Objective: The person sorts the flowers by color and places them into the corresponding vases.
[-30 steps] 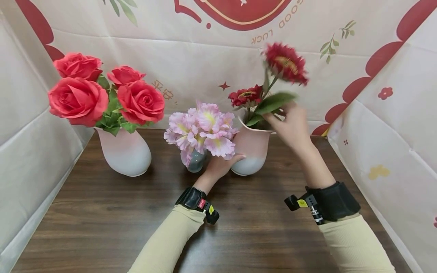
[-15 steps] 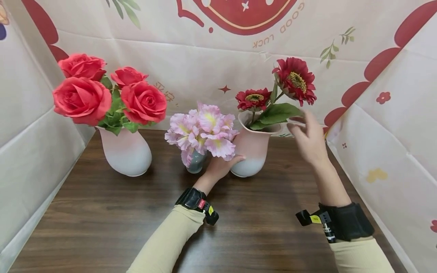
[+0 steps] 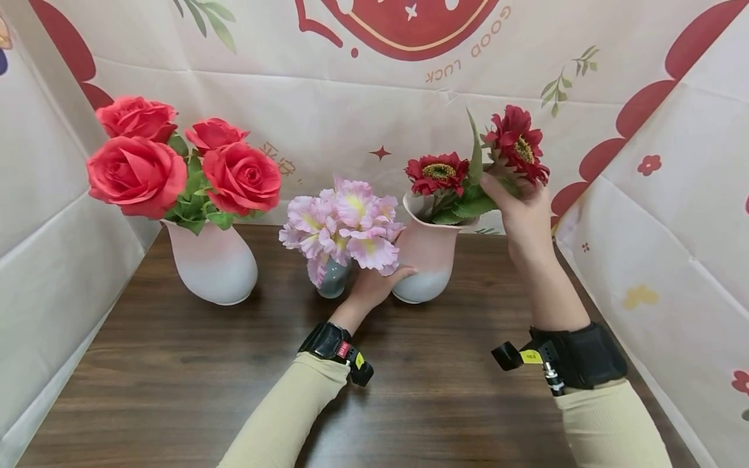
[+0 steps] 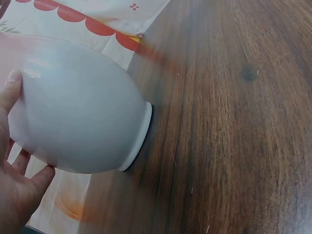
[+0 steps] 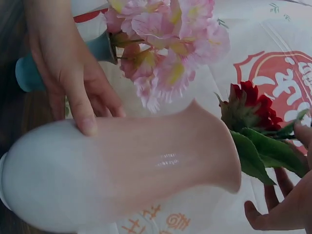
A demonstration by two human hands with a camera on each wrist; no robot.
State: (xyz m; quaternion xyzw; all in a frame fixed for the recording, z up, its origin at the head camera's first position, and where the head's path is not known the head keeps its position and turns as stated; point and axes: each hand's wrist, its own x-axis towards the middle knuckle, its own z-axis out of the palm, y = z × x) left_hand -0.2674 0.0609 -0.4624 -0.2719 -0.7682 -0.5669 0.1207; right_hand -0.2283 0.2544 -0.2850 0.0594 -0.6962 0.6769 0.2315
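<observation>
In the head view, a pink-and-white vase (image 3: 430, 257) with a flared rim stands right of centre. My left hand (image 3: 371, 286) holds its left side, the thumb lying across its front. The left wrist view shows that hand (image 4: 22, 187) touching the vase (image 4: 83, 105) near the widest part. Two dark red daisy-like flowers rise from the vase: a lower bloom (image 3: 435, 173) on the left and a taller bloom (image 3: 519, 144) on the right. Just beneath the taller bloom, my right hand (image 3: 526, 224) pinches its leafy stem; the fingers behind are partly hidden.
A similar vase (image 3: 213, 270) with several red roses (image 3: 137, 175) stands at the left. Between the two, a small grey-green vase (image 3: 335, 278) bears pink-and-yellow flowers (image 3: 354, 224), close to my left hand. Printed cloth (image 3: 351, 104) walls the wooden table (image 3: 409, 390) at the back and sides.
My right hand withdrew from the leaves to the right, then came up to the taller red bloom's stem. That bloom has turned and sits lower. The left hand stays on the vase.
</observation>
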